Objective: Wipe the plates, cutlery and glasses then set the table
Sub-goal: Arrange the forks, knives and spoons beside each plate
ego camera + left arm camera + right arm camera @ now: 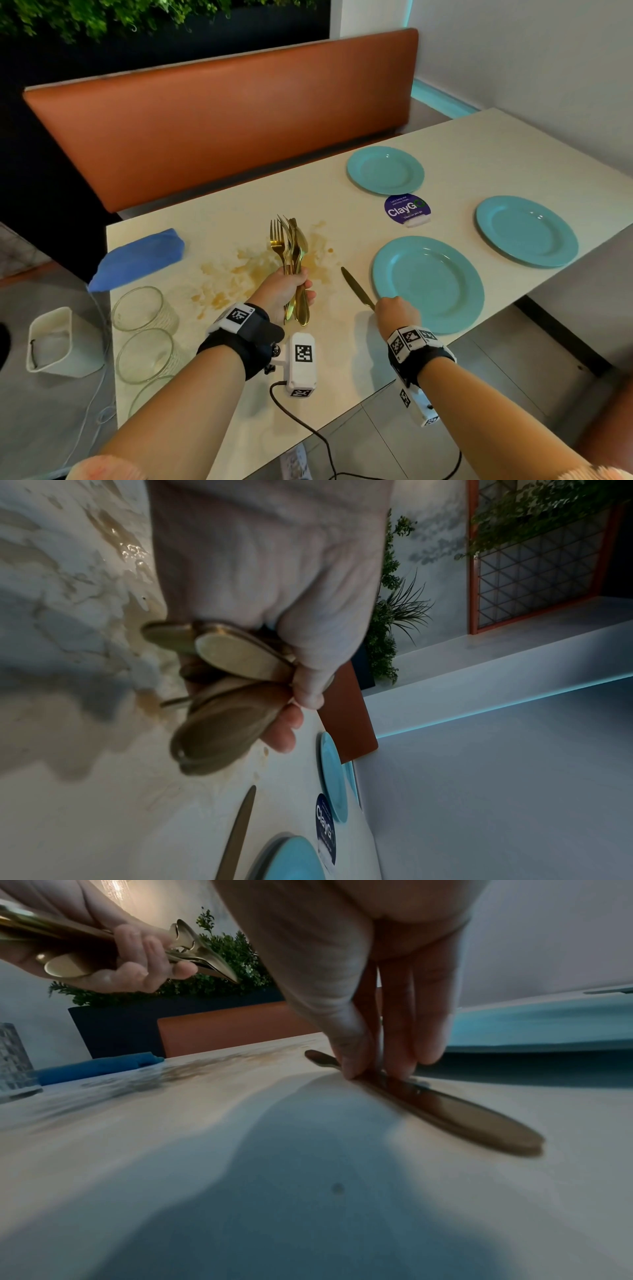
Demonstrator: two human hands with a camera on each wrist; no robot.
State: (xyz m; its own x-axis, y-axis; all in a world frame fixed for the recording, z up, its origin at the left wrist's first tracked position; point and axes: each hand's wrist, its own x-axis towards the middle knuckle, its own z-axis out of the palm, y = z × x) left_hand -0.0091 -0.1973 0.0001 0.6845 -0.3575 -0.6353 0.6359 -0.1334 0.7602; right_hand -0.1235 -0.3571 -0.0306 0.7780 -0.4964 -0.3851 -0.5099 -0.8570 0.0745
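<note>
- Three plates [428, 284] are laid out toward the table's [342, 359] right end.
- The right hand [397, 310] pinches a knife [356, 286] lying left of the nearest plate.
- The left hand [289, 286] grips the remaining cutlery [291, 246] upright.
- Glasses [144, 308] wait at the left edge; a brown spill [239, 270] and blue cloth [137, 258] remain.

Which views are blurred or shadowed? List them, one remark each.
Head view: sharp, evenly lit, edges bowed by the wide lens. Left wrist view: cutlery and left hand blurred and dim. Right wrist view: knife smeared, a broad shadow across the table.
</note>
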